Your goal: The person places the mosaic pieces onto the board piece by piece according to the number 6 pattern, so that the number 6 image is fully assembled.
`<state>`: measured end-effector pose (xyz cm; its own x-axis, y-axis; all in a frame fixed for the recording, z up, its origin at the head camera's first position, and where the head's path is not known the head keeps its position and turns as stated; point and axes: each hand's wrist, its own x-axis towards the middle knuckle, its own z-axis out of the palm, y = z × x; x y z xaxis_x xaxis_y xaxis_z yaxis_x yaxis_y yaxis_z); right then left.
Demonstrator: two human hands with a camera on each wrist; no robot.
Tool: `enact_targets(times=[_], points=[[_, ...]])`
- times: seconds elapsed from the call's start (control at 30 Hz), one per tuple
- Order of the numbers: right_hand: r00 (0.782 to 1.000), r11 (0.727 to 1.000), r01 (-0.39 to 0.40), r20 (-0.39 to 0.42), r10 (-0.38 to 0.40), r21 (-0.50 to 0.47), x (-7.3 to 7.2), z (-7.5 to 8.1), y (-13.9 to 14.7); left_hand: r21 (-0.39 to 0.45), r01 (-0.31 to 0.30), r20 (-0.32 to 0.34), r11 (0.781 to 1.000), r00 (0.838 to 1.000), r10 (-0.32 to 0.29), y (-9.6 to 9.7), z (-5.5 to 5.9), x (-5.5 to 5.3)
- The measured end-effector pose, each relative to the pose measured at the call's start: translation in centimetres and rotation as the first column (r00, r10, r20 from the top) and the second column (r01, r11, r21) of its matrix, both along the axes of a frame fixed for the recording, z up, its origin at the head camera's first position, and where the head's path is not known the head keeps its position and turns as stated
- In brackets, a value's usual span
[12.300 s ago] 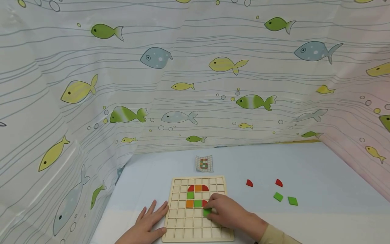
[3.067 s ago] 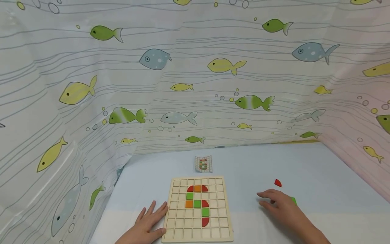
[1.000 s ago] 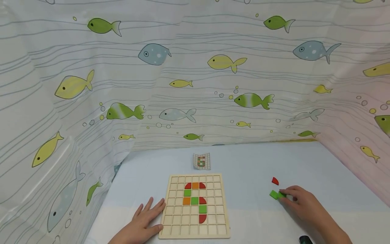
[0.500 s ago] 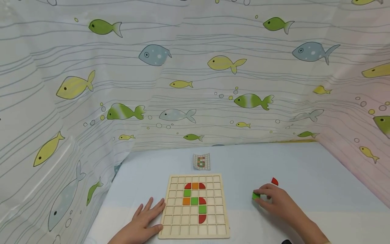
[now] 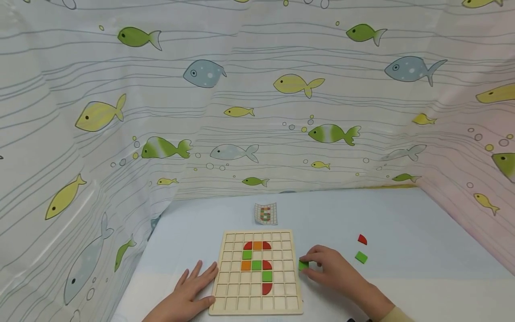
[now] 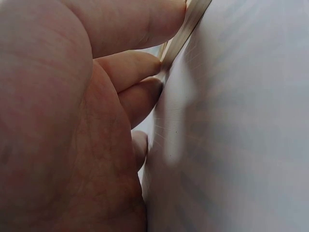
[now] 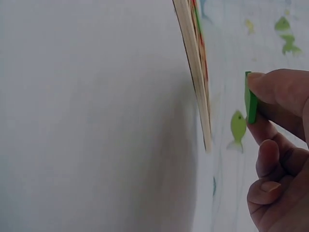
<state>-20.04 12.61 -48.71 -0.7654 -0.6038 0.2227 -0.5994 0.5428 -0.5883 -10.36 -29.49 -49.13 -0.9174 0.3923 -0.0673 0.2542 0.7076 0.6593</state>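
Between thumb and fingertips my right hand (image 5: 331,270) pinches a green square tile (image 5: 303,265), just off the right edge of a wooden grid board (image 5: 237,304). In the right wrist view, that green tile (image 7: 250,99) is held clear of the table, with the board's side (image 7: 195,72) across from it. My left hand (image 5: 189,290) lies with fingers spread, fingertips and thumb touching the board's left edge. Set in the grid are red quarter-round tiles (image 5: 267,289), orange square tiles (image 5: 246,265) and green square tiles (image 5: 267,276), forming a curved figure.
On the table right of the board lie a loose red quarter-round tile (image 5: 362,239) and a loose green square tile (image 5: 361,257). Behind the board is a small printed pattern card (image 5: 265,214). A fish-patterned curtain (image 5: 281,116) encloses the table's back and sides.
My right hand has taken one green tile from the pair on the right and carried it left to the board's edge. A red quarter-round was added earlier. My left hand stays put.
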Motion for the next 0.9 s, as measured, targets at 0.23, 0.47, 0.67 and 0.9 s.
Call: enact_targets(times=[0.23, 0.47, 0.67, 0.9], points=[[0.996, 0.998, -0.067, 0.058, 0.066, 0.003, 0.5, 0.6, -3.2, 0.004, 0.004, 0.004, 1.000, 1.000, -0.004, 0.0, -0.1, -0.1], [0.993, 0.995, -0.096, 0.070, 0.096, -0.001, 1.1, 0.9, -5.4, 0.008, 0.004, 0.013, 1.000, 1.000, -0.004, -0.1, -0.1, -0.1], [0.990, 0.993, -0.116, 0.080, 0.115, 0.017, 1.4, 1.1, -6.9, 0.008, -0.002, 0.030, 1.000, 1.000, 0.002, -0.2, -0.1, -0.3], [0.984, 0.983, -0.176, -0.014, 0.177, 0.059, 1.8, 0.8, -8.5, 0.018, 0.004, 0.011, 1.000, 1.000, -0.005, -0.2, -0.1, -0.1]])
